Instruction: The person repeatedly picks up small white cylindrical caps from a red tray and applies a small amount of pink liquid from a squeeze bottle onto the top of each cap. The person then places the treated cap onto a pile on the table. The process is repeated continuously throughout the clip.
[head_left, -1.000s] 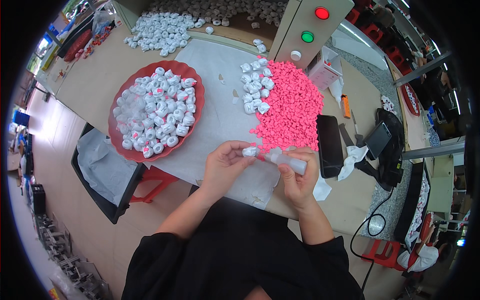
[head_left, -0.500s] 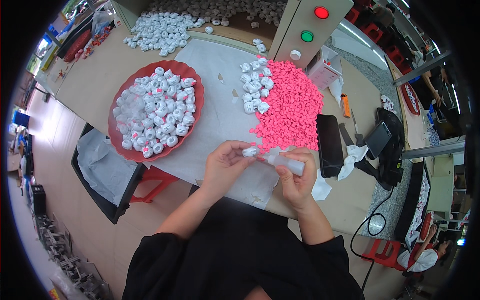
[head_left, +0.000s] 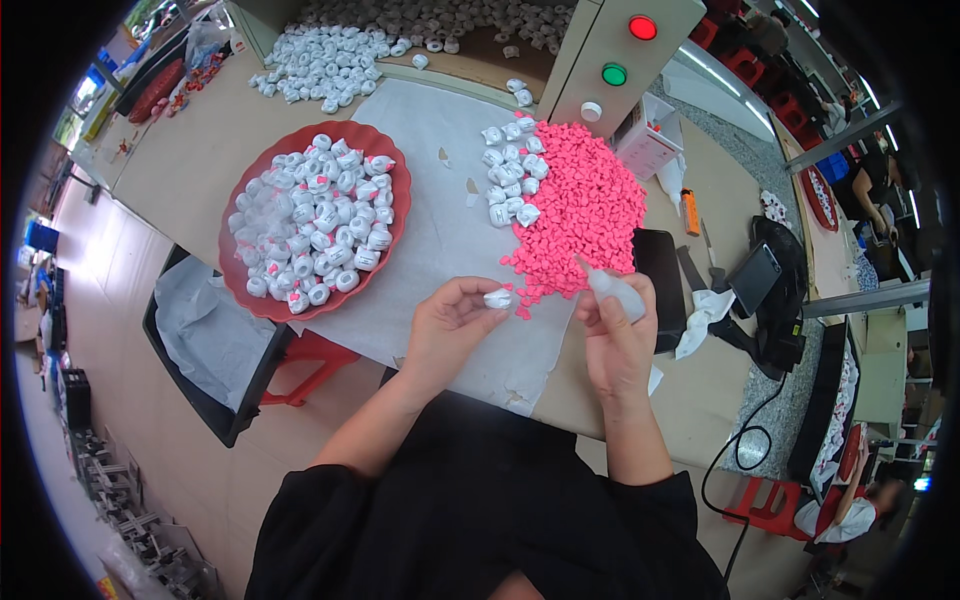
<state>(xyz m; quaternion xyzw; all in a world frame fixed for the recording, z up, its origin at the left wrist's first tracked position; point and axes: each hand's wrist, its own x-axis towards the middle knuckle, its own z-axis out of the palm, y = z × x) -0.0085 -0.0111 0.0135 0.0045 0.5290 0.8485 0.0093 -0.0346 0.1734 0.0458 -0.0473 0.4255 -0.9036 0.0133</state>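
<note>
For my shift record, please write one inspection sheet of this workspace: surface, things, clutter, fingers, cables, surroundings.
Surface: tan table; pale sheet, torn in places.
Things: pink heap; scalloped red tray of white pieces.
Clutter: dark slab and orange item, right of heap.
Left fingers: hold one small white wad.
Right fingers: hold a translucent bottle.
Cables: black cable, looped, lower right.
Surroundings: red stool and co-worker, lower right.

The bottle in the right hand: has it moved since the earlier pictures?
Yes, the bottle has moved right and up the picture, closer to the black phone, which has not moved.
</note>
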